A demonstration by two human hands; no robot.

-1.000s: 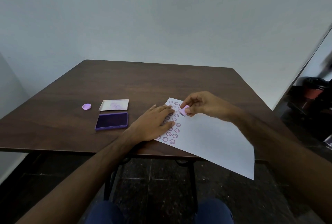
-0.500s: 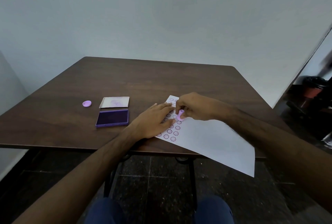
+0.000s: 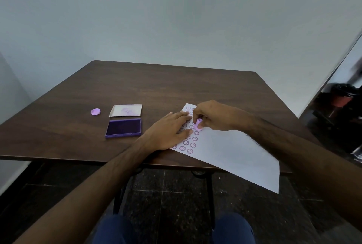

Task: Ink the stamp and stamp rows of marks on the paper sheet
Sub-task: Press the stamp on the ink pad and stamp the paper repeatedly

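On the dark brown wood-grain table [image 3: 156, 87] we see a white rectangular paper sheet [image 3: 231, 151] lying flat and smooth, turned at an angle, its near corner hanging past the table's front edge toward 5 o'clock. Along the sheet's left side run rows of small round purple marks [image 3: 186, 142], scallop-edged with smiling faces inside.

Our right hand [image 3: 213, 116] is curled at the sheet's far end, thumb and fingertips pinched on a small pale lilac plastic stamp [image 3: 198, 124], which stands tilted with its flared base down on the paper among the marks. Our left hand [image 3: 168, 130] lies palm down with the fingers stretched out flat and holding nothing, pressing on the sheet's left edge just at 9 o'clock of the stamp; its fingertips nearly touch the right hand.

Further toward 9 o'clock, well apart from the sheet, sits an open rectangular purple ink pad [image 3: 123, 128] with a deep violet, matte inked face. Its flat off-white lid [image 3: 126, 110], smudged faintly purple, lies just beyond it at 12 o'clock. A small round lilac plastic cap [image 3: 95, 111] rests on the table at 9 o'clock of the lid.
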